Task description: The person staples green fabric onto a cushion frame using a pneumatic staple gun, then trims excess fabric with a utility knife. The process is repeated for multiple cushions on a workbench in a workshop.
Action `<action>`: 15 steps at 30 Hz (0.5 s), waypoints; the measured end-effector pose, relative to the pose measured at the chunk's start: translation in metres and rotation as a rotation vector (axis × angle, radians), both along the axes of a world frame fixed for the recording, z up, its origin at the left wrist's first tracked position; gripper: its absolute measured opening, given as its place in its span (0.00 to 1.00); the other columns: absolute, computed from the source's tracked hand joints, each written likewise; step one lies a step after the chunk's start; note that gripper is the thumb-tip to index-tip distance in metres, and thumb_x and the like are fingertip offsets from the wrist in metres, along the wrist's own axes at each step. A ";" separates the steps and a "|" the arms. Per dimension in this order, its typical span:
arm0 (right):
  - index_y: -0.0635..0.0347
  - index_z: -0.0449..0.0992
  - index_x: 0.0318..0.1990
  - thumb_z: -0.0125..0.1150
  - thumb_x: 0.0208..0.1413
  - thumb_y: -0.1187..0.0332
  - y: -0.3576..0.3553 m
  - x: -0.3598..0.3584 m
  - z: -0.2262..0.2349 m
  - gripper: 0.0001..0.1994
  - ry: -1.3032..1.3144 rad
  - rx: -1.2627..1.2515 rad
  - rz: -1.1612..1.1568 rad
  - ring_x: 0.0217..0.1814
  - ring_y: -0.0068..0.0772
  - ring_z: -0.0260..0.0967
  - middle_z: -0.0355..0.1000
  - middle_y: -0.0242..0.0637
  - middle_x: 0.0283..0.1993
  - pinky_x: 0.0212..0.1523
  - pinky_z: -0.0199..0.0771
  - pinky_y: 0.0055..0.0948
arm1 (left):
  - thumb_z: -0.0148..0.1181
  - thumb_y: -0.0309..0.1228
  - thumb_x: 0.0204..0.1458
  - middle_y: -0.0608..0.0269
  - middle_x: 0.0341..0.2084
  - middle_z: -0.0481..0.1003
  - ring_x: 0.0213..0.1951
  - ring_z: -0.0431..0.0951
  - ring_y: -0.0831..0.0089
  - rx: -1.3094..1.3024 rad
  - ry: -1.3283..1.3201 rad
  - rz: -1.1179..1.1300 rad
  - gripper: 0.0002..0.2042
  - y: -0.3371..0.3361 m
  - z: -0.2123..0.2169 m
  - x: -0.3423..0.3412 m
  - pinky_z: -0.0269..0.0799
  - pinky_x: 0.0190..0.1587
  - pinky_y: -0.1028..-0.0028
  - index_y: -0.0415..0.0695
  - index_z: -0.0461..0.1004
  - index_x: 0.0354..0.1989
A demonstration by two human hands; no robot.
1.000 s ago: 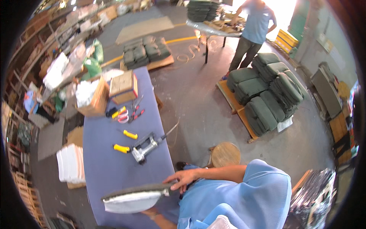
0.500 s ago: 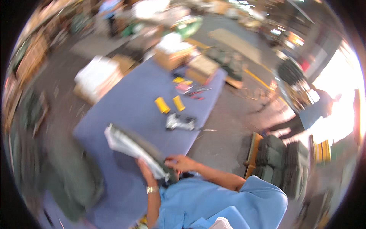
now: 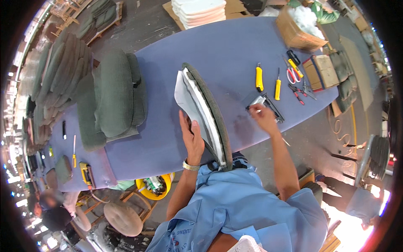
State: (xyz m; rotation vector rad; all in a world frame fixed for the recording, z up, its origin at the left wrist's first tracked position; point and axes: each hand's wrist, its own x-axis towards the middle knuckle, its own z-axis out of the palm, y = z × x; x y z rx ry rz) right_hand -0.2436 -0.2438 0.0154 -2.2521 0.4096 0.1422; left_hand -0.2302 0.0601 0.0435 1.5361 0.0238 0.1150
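Observation:
A dark green upholstered cushion panel (image 3: 213,111) with a white backing stands on edge before me, its near end against my shirt. My left hand (image 3: 193,140) lies along its white side, fingers stretched out and thumb apart, propping it. To the right, my right hand (image 3: 264,119) has its fingers curled on a silver and black staple gun (image 3: 273,110) lying on the table; the fingers partly cover it. Beyond the staple gun lie a yellow utility knife (image 3: 259,79) and a yellow-handled screwdriver (image 3: 277,89).
Stacked green cushions (image 3: 115,96) sit on the blue-covered table (image 3: 226,46) at left. Scissors (image 3: 291,74), red-handled pliers (image 3: 297,94) and cardboard boxes (image 3: 321,71) occupy the right end. A yellow bucket (image 3: 145,192) stands by the near edge. Another person (image 3: 350,195) is at lower right.
My view has swung, bringing the cushion stack fully into sight. The right hand has left the panel and reached the staple gun. The panel now stands more upright, the left hand still against it.

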 end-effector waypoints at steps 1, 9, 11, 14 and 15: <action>0.57 0.80 0.50 0.64 0.63 0.58 -0.024 0.010 -0.010 0.15 -0.098 0.008 -0.033 0.38 0.39 0.81 0.83 0.42 0.43 0.41 0.80 0.36 | 0.52 0.35 0.70 0.43 0.69 0.63 0.67 0.67 0.60 0.106 -0.072 0.074 0.33 -0.001 0.010 0.009 0.61 0.68 0.62 0.34 0.48 0.77; 0.36 0.62 0.72 0.56 0.59 0.77 -0.114 0.118 -0.077 0.34 -0.107 -0.465 0.135 0.52 0.55 0.77 0.69 0.47 0.57 0.52 0.80 0.50 | 0.60 0.30 0.64 0.52 0.53 0.75 0.49 0.79 0.66 0.501 -0.101 0.203 0.19 -0.018 0.069 0.129 0.77 0.49 0.70 0.37 0.74 0.62; 0.31 0.62 0.73 0.56 0.59 0.79 -0.117 0.141 -0.080 0.37 0.065 -0.539 0.174 0.53 0.57 0.77 0.66 0.47 0.58 0.52 0.80 0.52 | 0.62 0.32 0.62 0.50 0.49 0.75 0.45 0.80 0.64 0.802 -0.138 0.295 0.20 -0.015 0.042 0.149 0.77 0.46 0.67 0.35 0.74 0.60; 0.33 0.67 0.70 0.55 0.61 0.76 -0.122 0.160 -0.088 0.31 0.097 -0.562 0.290 0.54 0.58 0.77 0.66 0.47 0.59 0.52 0.80 0.53 | 0.64 0.35 0.62 0.52 0.45 0.75 0.40 0.78 0.65 0.690 0.055 0.356 0.22 -0.001 -0.006 0.155 0.75 0.43 0.66 0.35 0.74 0.60; 0.35 0.69 0.67 0.57 0.60 0.76 -0.126 0.166 -0.090 0.29 0.051 -0.548 0.273 0.53 0.58 0.77 0.66 0.46 0.60 0.52 0.81 0.52 | 0.64 0.36 0.62 0.53 0.44 0.74 0.39 0.77 0.65 0.689 0.055 0.353 0.22 -0.002 -0.010 0.159 0.74 0.42 0.66 0.35 0.74 0.60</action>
